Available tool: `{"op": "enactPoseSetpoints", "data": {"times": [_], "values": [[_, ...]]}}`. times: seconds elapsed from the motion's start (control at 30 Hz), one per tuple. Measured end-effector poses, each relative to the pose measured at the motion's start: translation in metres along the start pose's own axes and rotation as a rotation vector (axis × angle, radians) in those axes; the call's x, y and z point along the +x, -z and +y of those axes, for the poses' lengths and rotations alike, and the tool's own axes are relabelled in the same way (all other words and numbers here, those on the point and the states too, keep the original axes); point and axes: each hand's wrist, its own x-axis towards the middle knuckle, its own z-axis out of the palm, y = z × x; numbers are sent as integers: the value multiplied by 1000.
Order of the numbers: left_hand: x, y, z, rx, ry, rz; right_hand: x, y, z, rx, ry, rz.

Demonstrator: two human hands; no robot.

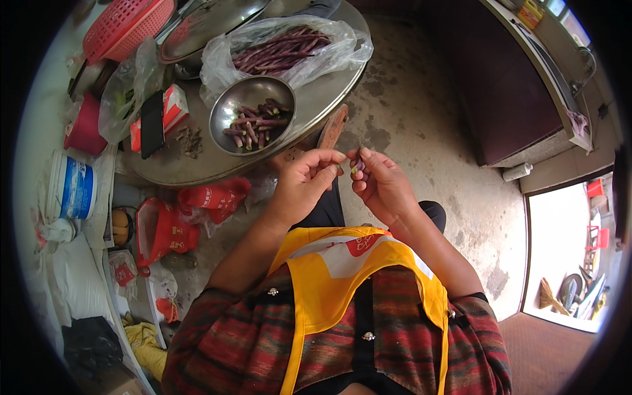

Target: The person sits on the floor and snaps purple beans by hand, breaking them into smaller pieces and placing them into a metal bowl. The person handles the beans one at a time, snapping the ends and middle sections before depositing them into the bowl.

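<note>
My right hand (382, 180) pinches a short piece of purple long bean (359, 164) between thumb and fingers, its green end pointing down. Close beside it on the left, my left hand (313, 177) has thumb and index finger nearly together; a small bit seems to be between them, too small to name. Beyond my left hand, a steel bowl (217, 111) on the round table holds many short purple bean pieces (251, 129). Behind the bowl, an open clear plastic bag (345, 49) holds long purple beans (281, 49). Small trimmed bean ends (189, 140) lie in a pile left of the bowl.
The round table (316, 103) also bears a black phone (152, 123) on a red and white packet, and a lidded pan (207, 29). Red baskets (126, 29) stand at the back left. A red bag (165, 232) lies below the table; a wooden stool part (334, 127) shows by its edge.
</note>
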Motion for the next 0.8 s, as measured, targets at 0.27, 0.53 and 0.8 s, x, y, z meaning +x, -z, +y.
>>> {"op": "enactPoseSetpoints", "data": {"times": [0.27, 0.53, 0.8], "values": [[-5, 2, 4, -22, 120, -69, -1, -3, -2, -116, 85, 50], [-6, 0, 6, -57, 208, -43, -4, -7, -2, -318, 247, 98], [-5, 7, -3, -320, 208, 10, -7, -14, 3, -547, 421, 13]]}}
